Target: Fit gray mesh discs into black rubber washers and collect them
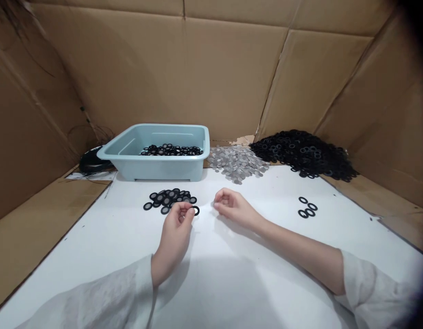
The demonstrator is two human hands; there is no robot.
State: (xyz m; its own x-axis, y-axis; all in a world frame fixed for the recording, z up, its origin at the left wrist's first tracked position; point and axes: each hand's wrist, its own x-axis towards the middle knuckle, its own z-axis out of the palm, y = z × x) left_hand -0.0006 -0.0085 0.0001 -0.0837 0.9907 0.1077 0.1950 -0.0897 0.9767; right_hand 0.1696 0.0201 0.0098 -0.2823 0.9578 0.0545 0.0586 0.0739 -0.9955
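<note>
Between the thumb and forefinger of my left hand [177,228] is a black ring washer [196,210], its open centre showing. My right hand [234,206] faces it across a small gap, fingers curled and tips pinched together. Something small and greyish seems to show at those fingertips, too small to make out. Just behind my left hand lies a small heap of black rings with grey discs in their centres [166,197]. Loose silvery discs [237,162] are piled beyond my right hand.
A light blue plastic basin [160,168] holding many black rings stands at the back left. A large mound of black rings [304,153] sits at the back right, with several loose rings [307,208] nearer. Cardboard walls [228,68] enclose the white tabletop [214,283].
</note>
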